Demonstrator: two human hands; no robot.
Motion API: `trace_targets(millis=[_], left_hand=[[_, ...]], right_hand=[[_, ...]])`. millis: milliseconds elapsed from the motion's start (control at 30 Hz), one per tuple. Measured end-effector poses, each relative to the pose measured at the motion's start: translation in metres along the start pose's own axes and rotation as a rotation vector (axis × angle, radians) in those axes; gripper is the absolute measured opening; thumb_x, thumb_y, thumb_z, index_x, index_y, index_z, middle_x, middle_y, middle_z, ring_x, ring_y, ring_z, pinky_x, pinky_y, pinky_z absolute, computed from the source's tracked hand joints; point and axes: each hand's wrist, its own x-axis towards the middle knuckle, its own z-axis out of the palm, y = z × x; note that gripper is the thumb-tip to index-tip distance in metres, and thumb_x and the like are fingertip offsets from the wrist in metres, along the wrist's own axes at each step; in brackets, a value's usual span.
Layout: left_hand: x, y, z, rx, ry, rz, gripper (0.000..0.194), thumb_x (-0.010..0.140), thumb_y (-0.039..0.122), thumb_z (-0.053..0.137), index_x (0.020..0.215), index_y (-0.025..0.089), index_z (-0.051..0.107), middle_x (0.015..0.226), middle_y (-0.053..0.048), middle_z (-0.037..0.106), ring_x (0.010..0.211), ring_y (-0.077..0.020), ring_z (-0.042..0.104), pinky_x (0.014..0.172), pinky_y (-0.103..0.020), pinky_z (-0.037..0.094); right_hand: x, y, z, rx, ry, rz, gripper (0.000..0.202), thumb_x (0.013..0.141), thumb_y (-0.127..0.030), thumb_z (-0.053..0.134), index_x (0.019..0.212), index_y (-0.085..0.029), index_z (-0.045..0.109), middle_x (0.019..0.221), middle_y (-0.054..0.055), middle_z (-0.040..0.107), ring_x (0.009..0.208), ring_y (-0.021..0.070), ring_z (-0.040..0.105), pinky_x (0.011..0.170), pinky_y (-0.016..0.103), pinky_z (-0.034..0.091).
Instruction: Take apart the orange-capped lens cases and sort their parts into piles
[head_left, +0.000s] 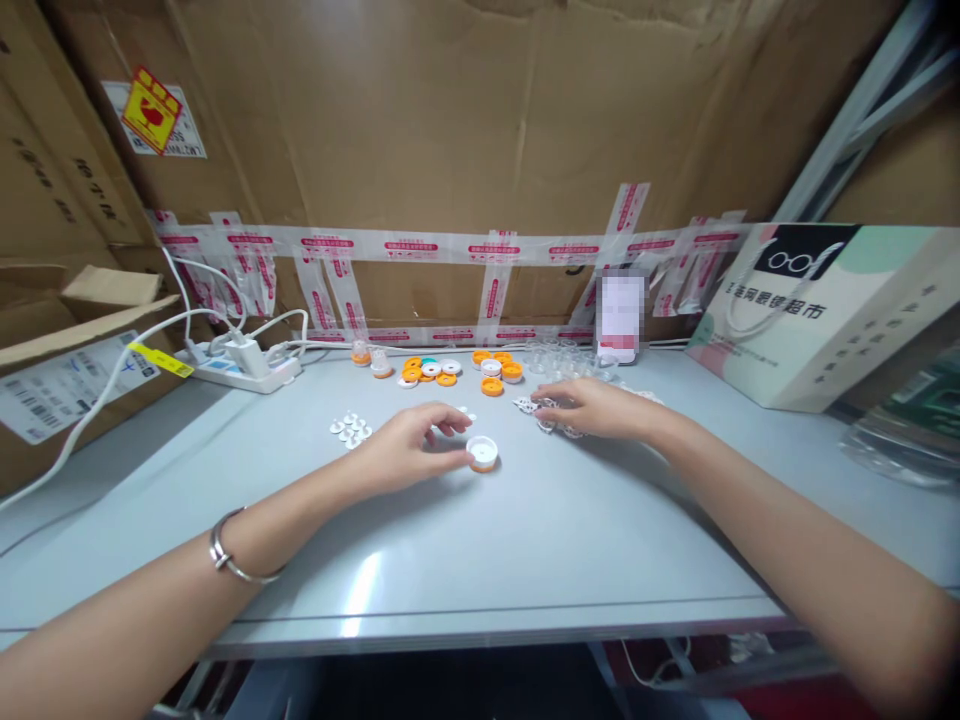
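Observation:
My left hand rests over the middle of the table, thumb and fingers apart. Its thumb tip meets the rim of a small round cup, white inside with an orange base, which stands upright on the table. To the left of that hand lies a group of small white round pieces; one or two more show behind its fingers. My right hand reaches over a pile of small white and dark pieces, fingers stretched out and touching them. The hand partly hides this pile.
Farther back are orange and white rings, orange cups, two clear-domed pieces and clear plastic parts. A phone leans against the cardboard. At left are a power strip and open box; at right, a paper bag and bottle.

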Motion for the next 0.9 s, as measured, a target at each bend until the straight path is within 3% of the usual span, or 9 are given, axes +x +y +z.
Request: trace_targets(millis=[133,333,467,667,900], left_hand=[[-0.001,0.0,0.009,0.145,-0.024,0.011,0.043,0.067,0.042,0.066,0.101,0.018,0.057,0.094,-0.005,0.057,0.084,-0.0179,0.052,0.07,-0.029,0.042],[0.002,-0.004,0.019,0.197,0.042,0.025,0.032,0.073,0.045,0.058,0.088,0.016,0.058,0.083,-0.003,0.053,0.072,-0.015,0.05,0.064,-0.026,0.04],[0.002,-0.006,0.02,0.224,0.045,0.048,0.03,0.072,0.044,0.059,0.084,0.017,0.059,0.079,-0.002,0.054,0.07,-0.0145,0.05,0.063,-0.025,0.04],[0.004,-0.008,0.017,0.219,0.007,0.106,0.021,0.066,0.031,0.063,0.082,0.017,0.062,0.075,-0.001,0.053,0.069,-0.0131,0.05,0.063,-0.023,0.039],[0.005,-0.006,0.013,0.18,-0.045,0.166,0.018,0.066,0.028,0.061,0.08,0.017,0.062,0.073,0.0,0.053,0.067,-0.0127,0.048,0.062,-0.022,0.039]], right_hand=[[-0.006,-0.029,0.004,0.045,0.23,-0.127,0.033,0.078,-0.048,0.051,0.094,-0.024,0.066,0.105,0.006,0.064,0.097,0.0248,0.056,0.085,0.038,0.04],[-0.012,-0.07,0.032,0.152,0.045,-0.337,0.044,0.066,-0.052,0.063,0.096,-0.019,0.062,0.082,0.004,0.06,0.072,0.0161,0.053,0.065,0.027,0.041],[-0.01,-0.069,0.044,0.234,0.018,-0.319,0.041,0.068,-0.051,0.062,0.091,-0.017,0.061,0.075,0.002,0.056,0.066,0.0133,0.05,0.06,0.025,0.04],[-0.01,-0.067,0.046,0.336,-0.04,-0.306,0.039,0.07,-0.049,0.06,0.092,-0.017,0.058,0.071,0.0,0.055,0.064,0.0123,0.049,0.057,0.023,0.04],[-0.012,-0.07,0.039,0.265,0.069,-0.424,0.031,0.068,-0.038,0.064,0.092,-0.019,0.061,0.079,0.002,0.058,0.071,0.0138,0.051,0.066,0.026,0.042]])
